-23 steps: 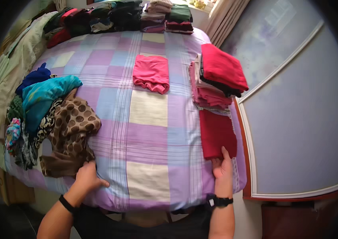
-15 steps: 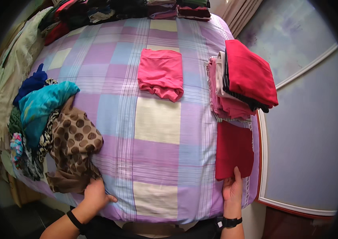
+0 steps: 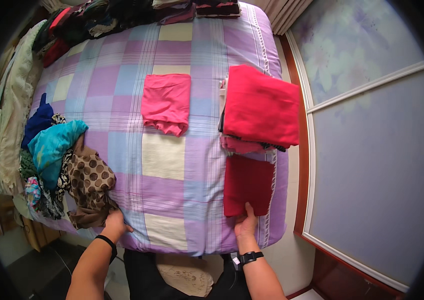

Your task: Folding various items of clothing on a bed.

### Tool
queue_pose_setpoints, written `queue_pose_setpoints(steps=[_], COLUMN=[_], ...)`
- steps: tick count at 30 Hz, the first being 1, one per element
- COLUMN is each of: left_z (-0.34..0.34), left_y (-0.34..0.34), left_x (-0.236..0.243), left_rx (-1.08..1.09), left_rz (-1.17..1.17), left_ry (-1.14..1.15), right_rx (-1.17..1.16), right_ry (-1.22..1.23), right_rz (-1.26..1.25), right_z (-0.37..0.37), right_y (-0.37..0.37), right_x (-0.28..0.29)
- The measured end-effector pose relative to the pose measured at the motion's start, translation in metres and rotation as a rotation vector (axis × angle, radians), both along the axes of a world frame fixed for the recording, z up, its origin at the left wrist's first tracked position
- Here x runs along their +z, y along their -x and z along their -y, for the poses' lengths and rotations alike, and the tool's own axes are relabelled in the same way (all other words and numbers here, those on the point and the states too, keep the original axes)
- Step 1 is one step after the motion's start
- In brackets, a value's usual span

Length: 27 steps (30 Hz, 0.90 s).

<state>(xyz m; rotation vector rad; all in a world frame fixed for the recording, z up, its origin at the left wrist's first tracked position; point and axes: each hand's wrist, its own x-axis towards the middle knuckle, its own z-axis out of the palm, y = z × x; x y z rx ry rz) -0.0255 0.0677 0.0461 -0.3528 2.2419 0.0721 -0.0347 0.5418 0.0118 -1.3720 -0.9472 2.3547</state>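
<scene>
while left hand (image 3: pixel 114 223) pinches brown polka-dot garment (image 3: pixel 89 182) at unsorted heap, bed's left edge, right hand (image 3: pixel 246 223) lies flat, fingers spread, on folded dark red cloth (image 3: pixel 247 184). folded so far: red stack (image 3: pixel 261 107), pink piece (image 3: pixel 166 102). heap still unfolded.

A folded cloth (image 3: pixel 247 185) lies at the bed's (image 3: pixel 172 165) near right edge, a folded stack (image 3: pixel 259 107) behind it, a loose clothes heap (image 3: pixel 62 165) far left.
</scene>
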Motion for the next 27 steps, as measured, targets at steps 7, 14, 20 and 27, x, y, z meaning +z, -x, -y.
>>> queue_pose_setpoints(steps=[7,14,20,27], left_z=[-0.005,-0.011,-0.036,-0.111], left_y=[0.005,0.008,-0.003,0.128], left_x=[-0.004,-0.013,-0.009,0.005], left_rx=[-0.018,-0.156,0.006,-0.333], left_rz=[0.074,0.098,0.071,-0.010], left_ry=[0.093,0.282,0.488,0.280], right_rx=[0.038,-0.050,0.021,0.010], right_ry=[0.221,0.339,0.417,0.426], right_rz=[0.063,0.167,0.165,0.163], right_z=[-0.015,-0.022,-0.026,-0.030], right_y=[0.001,0.008,0.008,0.008], right_x=[0.001,0.001,0.006,0.007])
